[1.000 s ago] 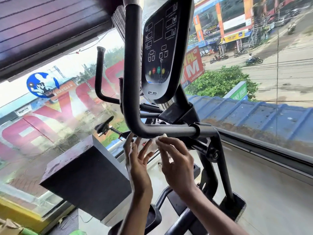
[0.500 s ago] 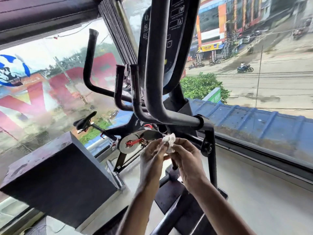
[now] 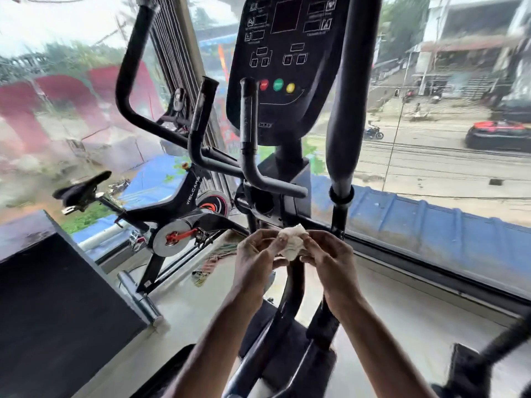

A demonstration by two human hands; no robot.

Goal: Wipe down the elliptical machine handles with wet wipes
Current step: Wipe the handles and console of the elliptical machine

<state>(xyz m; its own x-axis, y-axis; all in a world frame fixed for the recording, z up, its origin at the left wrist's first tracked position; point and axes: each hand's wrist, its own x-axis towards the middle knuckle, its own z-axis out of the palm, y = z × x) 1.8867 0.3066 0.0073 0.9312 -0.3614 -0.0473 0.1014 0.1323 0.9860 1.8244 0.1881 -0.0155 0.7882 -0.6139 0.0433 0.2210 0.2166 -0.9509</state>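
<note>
One elliptical machine (image 3: 296, 179), handles (image 3: 343, 110) untouched (none in contact); left hand (image 3: 253, 255) and right hand (image 3: 327, 254) meet below the console (image 3: 283, 67), both pinching the crumpled wipe (image 3: 293, 242): advise refolding to a clean face before wrapping a handle.

I see big windows (image 3: 459, 67) ahead and to the left, daylight pouring in. Outside, a blue roof (image 3: 431, 222) runs below the sill, with a street (image 3: 431, 159), a dark car (image 3: 497, 136) and a motorbike (image 3: 373, 133) beyond. Inside, the floor (image 3: 402, 305) is pale; a spin bike (image 3: 184, 196) stands left by the glass, behind a dark cabinet (image 3: 57, 311).
</note>
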